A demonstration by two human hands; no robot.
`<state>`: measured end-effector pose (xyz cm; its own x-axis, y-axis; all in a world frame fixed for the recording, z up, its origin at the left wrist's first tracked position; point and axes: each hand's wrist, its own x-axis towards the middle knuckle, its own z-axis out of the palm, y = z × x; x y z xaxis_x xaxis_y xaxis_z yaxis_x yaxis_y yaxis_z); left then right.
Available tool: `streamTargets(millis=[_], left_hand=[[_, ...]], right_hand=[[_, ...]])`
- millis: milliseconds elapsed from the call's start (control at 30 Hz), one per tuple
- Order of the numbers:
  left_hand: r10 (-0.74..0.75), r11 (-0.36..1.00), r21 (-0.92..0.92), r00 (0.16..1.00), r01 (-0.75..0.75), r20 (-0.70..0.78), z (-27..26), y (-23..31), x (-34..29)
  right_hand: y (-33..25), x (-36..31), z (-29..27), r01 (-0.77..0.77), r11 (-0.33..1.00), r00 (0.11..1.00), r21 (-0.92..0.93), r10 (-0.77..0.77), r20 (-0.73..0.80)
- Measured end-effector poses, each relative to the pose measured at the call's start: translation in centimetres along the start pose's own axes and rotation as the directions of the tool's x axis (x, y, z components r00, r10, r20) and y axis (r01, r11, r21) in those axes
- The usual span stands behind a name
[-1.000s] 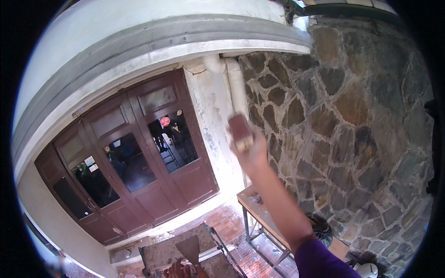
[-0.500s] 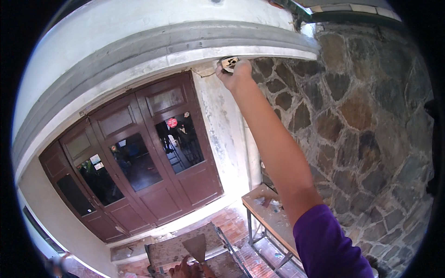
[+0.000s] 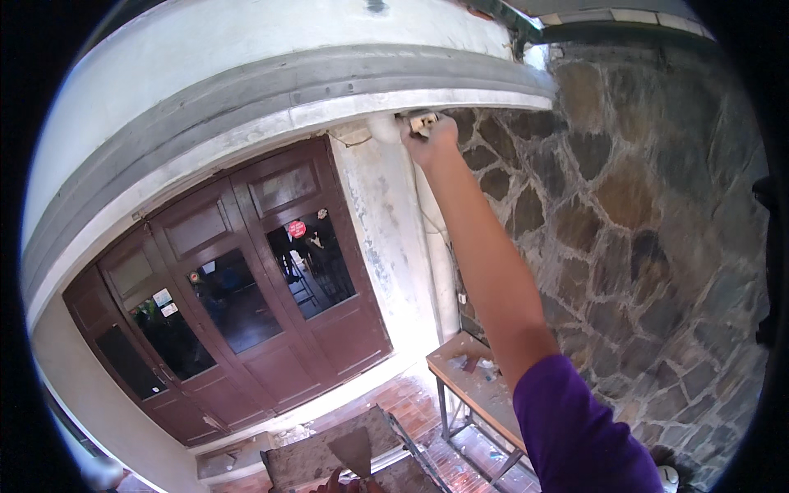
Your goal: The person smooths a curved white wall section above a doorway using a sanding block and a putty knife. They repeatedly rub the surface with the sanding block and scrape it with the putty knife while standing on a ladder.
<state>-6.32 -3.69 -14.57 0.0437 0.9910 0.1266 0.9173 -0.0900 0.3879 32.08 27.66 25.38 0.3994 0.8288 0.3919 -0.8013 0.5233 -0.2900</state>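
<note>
High up, my right hand [image 3: 436, 141] reaches to the underside of the white ledge [image 3: 329, 109], by the corner where the plastered wall meets the stone wall. Its fingers are closed around a small pale block with dark marks [image 3: 423, 124]; the exact kind cannot be made out. Low in the picture, my left hand [image 3: 335, 484] grips a scraper with a wide, flat blade [image 3: 353, 449], blade pointing upward. The lower frame edge cuts off much of this hand, and the scraper's handle is mostly hidden.
Brown panelled doors [image 3: 238, 287] with glass panes stand on the left. A white pipe [image 3: 440, 279] runs down beside the stone wall [image 3: 625, 205]. Below are a worn wooden bench [image 3: 472, 380] with debris, a dusty board [image 3: 288, 460] and red floor tiles [image 3: 403, 398].
My right hand has shifted right along the ledge, with the block still in it. My left hand and the scraper sit slightly lower in the picture. The view has tilted a little.
</note>
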Motion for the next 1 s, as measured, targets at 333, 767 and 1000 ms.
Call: streamTargets(millis=[333,767,1000], left_hand=[[-0.042,0.925,-0.376,0.973,-0.048,-0.228,-0.8,0.4,0.1],[0.492,0.732,-0.445,0.852,-0.516,-0.179,-10.8,9.4,9.4],[0.414,0.477,-0.797,0.894,-0.371,-0.169,-6.1,16.5,12.8]], right_hand=[[1.7,-16.5,-9.8,-0.091,0.938,0.909,-0.336,0.215,0.357],[8.8,-34.9,-20.0,-0.371,0.800,0.903,-0.472,0.429,0.018],[7.5,-35.4,-20.2,0.024,0.731,0.968,-0.682,0.154,0.199]])
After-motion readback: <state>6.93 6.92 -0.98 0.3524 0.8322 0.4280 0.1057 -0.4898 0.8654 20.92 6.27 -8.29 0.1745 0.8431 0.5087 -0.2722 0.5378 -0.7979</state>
